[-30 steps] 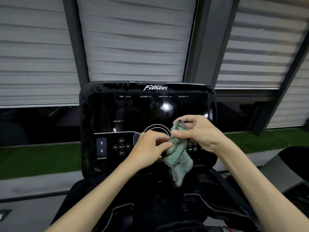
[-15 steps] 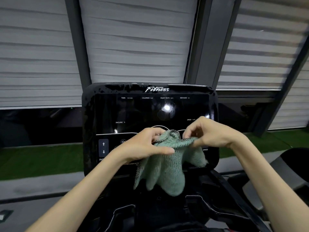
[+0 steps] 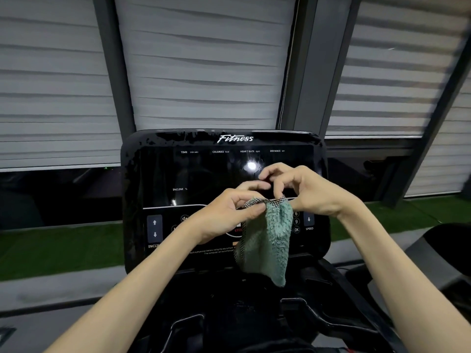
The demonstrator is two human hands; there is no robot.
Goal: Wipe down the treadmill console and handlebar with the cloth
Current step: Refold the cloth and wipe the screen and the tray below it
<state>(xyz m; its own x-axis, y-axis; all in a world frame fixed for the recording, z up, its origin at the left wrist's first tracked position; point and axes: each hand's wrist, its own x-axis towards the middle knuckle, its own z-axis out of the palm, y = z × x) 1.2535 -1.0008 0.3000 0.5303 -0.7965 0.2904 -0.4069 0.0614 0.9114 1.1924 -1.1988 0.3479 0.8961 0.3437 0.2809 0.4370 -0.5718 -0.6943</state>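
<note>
Hands up close together before the console (image 3: 178, 174), left hand (image 3: 226, 217) and right hand (image 3: 313, 192) each pinching the top edge of the cloth (image 3: 270, 248). Left thumb and forefinger closed on the checked hem at its left end; right fingertips nipping the same hem just beside, remaining right fingers curled loosely above. Green fluffy cloth hanging from that pinched edge in a loose fold, either clear of the glossy panel or brushing it, hard to tell which, and covering part of the round dial and red stop marking at the panel's lower middle. Black console upright, "Fitness" across its top, a bright light spot reflected just beside the right hand, arrow buttons (image 3: 154, 228) at lower left, number keys and a speed arrow at lower right. Dark moulded frame (image 3: 318, 317) below the console, too dim to sort into parts. Grey blinds (image 3: 204, 72) behind, green turf (image 3: 51, 248) in a strip along the floor to either side.
</note>
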